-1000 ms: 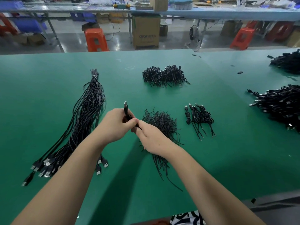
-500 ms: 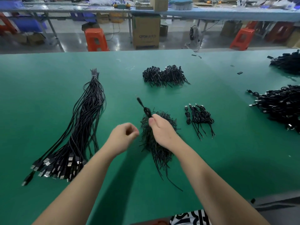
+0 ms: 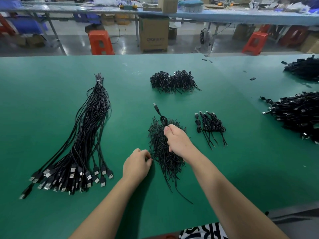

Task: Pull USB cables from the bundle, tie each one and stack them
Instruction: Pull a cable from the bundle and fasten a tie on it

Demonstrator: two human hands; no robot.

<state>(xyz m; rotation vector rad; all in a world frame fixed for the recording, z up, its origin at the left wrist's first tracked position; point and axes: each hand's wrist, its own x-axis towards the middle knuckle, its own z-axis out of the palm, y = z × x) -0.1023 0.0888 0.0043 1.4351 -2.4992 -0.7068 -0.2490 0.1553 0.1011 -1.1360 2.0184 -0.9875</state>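
My right hand (image 3: 178, 143) grips a coiled black USB cable (image 3: 162, 119) over a loose pile of black twist ties (image 3: 165, 157); the cable's plug sticks up and away from me. My left hand (image 3: 137, 163) has its fingers curled at the pile's left edge and pinches a thin tie there. A long bundle of straight USB cables (image 3: 82, 144) lies to the left, bound at its far end, plugs fanned out toward me. A few tied cables (image 3: 209, 125) lie side by side to the right of the pile.
The green table (image 3: 51, 83) also carries a heap of tied cables at the back (image 3: 172, 81) and two large dark cable heaps at the right edge (image 3: 298, 116) (image 3: 305, 68). Behind the table stand orange stools (image 3: 100, 43) and a cardboard box (image 3: 153, 33).
My left hand let go of the coiled cable and dropped to the tie pile's left edge. My right hand kept the cable and moved it right, over the pile.
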